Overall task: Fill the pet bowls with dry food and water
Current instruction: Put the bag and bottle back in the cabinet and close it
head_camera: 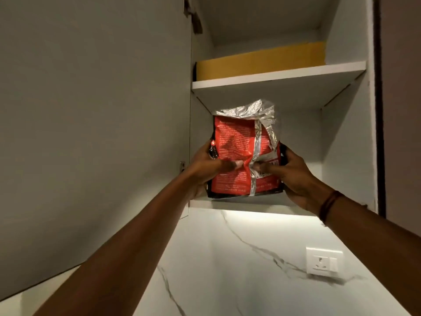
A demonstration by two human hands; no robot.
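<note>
A red pet food bag with white print and a crumpled silver foil top stands at the front of the lower shelf of an open wall cabinet. My left hand grips the bag's left side, thumb pressed on its front. Gripping the right side is my right hand, its thumb near the silver seam. A dark thread band circles my right wrist. The bag's base rests at or just above the shelf edge. No pet bowls are in view.
The cabinet's open grey door hangs close on the left. A yellow-brown box fills the upper shelf. Below the cabinet a lit marble-pattern wall carries a white socket plate. A dark panel borders the right.
</note>
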